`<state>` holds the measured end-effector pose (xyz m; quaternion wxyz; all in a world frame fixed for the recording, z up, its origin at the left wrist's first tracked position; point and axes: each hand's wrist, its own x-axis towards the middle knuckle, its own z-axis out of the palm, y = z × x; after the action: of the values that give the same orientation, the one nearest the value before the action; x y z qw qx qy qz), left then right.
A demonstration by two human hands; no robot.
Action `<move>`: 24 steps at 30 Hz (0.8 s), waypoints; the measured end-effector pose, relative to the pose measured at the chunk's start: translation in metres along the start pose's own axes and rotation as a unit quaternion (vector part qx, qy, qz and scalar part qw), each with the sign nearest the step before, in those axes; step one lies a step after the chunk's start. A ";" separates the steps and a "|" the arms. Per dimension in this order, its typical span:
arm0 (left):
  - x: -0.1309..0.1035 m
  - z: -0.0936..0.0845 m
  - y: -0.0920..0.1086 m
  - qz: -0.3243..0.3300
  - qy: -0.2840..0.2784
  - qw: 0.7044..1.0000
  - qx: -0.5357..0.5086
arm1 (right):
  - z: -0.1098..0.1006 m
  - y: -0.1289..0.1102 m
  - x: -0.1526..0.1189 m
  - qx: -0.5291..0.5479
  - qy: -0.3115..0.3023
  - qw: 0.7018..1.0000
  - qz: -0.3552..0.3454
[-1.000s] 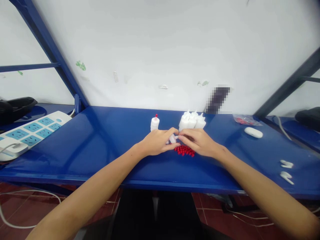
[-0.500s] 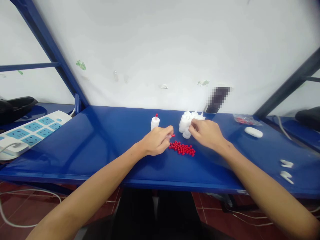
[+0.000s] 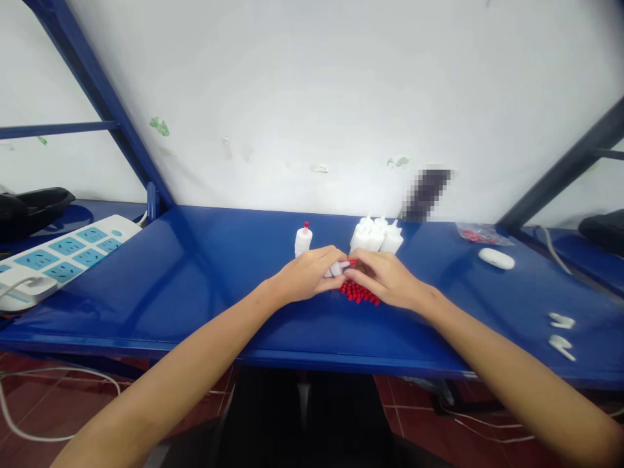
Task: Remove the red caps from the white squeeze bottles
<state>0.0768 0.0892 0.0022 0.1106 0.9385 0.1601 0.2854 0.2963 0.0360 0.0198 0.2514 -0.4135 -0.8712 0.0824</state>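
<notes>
My left hand [image 3: 312, 273] is closed around a small white squeeze bottle [image 3: 334, 269], tilted so its thin nozzle points right. A red cap [image 3: 351, 263] sits at the nozzle's tip. The thumb and fingers of my right hand [image 3: 387, 276] close in around that cap, and the two hands nearly meet. Below them lies a pile of small red caps [image 3: 358, 294], partly hidden by my right hand. Behind my left hand, a white bottle [image 3: 303, 240] with a red cap stands upright. Several uncapped white bottles [image 3: 373, 237] stand in a cluster behind my right hand.
A white power strip [image 3: 73, 253] lies at the left of the blue table [image 3: 195, 279]. To the right are a white earbud case [image 3: 496, 258], two earbuds [image 3: 560, 333] and a plastic bag [image 3: 482, 234] with red bits. A white wall rises behind.
My right hand has come away from the bottle cluster, moving left and down to the nozzle tip in my left hand. More of the held bottle shows now. My left hand has shifted slightly right.
</notes>
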 end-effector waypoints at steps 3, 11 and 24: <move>0.001 0.001 -0.001 0.026 -0.011 0.999 0.029 | 0.005 -0.004 0.002 0.026 -0.001 1.000 -0.017; 0.000 -0.004 -0.003 0.077 0.057 0.983 0.158 | -0.005 0.006 -0.001 0.139 0.009 0.989 0.048; -0.001 -0.002 -0.004 0.053 0.020 0.991 0.121 | -0.012 0.007 0.004 -0.134 -0.143 0.978 0.076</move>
<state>0.0742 0.0932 0.0020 -0.0221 0.9460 0.1460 0.2884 0.3047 0.0428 0.0295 0.0598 -0.4920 -0.8675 0.0418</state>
